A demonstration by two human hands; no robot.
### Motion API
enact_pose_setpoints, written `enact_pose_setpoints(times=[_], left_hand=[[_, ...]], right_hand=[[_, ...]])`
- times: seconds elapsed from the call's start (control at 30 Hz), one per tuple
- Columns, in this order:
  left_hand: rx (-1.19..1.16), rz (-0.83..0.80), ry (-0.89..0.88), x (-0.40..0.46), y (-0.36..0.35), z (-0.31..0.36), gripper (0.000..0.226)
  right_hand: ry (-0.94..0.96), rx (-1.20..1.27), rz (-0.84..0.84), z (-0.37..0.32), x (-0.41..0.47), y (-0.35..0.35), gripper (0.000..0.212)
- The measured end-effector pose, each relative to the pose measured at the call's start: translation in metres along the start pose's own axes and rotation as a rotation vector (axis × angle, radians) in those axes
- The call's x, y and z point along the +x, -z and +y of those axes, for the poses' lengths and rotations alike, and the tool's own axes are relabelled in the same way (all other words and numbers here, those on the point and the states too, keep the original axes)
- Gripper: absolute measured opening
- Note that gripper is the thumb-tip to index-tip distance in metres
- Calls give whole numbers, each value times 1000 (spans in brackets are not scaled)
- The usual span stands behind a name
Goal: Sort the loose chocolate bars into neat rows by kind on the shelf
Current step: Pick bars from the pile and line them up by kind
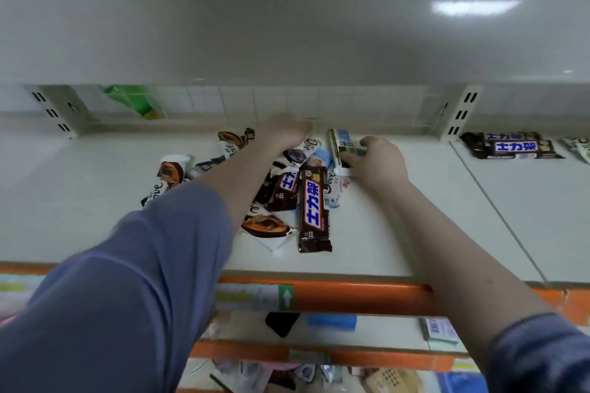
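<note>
Head view: right hand (pixel 378 164) grips a light-blue bar (pixel 343 145) at the pile's (pixel 287 191) far edge mid-shelf (pixel 399 233), left hand (pixel 285 131) reaching behind, grip unclear; sorting just starting, next lift bar clear and start a row.

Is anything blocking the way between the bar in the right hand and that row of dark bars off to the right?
Nothing visible does. The right hand grips a light blue bar, and only bare shelf lies between it and the dark bars.
</note>
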State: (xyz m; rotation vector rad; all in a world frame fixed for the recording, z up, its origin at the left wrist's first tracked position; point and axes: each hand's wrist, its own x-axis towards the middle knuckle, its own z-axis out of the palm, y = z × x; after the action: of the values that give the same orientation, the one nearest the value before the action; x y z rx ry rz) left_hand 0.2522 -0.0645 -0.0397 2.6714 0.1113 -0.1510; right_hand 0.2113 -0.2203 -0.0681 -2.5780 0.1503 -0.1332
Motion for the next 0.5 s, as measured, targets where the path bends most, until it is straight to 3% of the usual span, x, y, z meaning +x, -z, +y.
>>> enact_pose_setpoints(times=[0.17, 0.4, 0.5], left_hand=[[-150, -45, 46, 5, 4, -5, 15], [-349, -364, 102, -11, 27, -13, 11], [-288, -384, 77, -16, 20, -6, 13]], right_hand=[[-57, 96, -52, 0, 0, 2, 48], [-122, 250, -192, 11, -5, 14, 50], [-122, 293, -246, 18, -9, 14, 42]])
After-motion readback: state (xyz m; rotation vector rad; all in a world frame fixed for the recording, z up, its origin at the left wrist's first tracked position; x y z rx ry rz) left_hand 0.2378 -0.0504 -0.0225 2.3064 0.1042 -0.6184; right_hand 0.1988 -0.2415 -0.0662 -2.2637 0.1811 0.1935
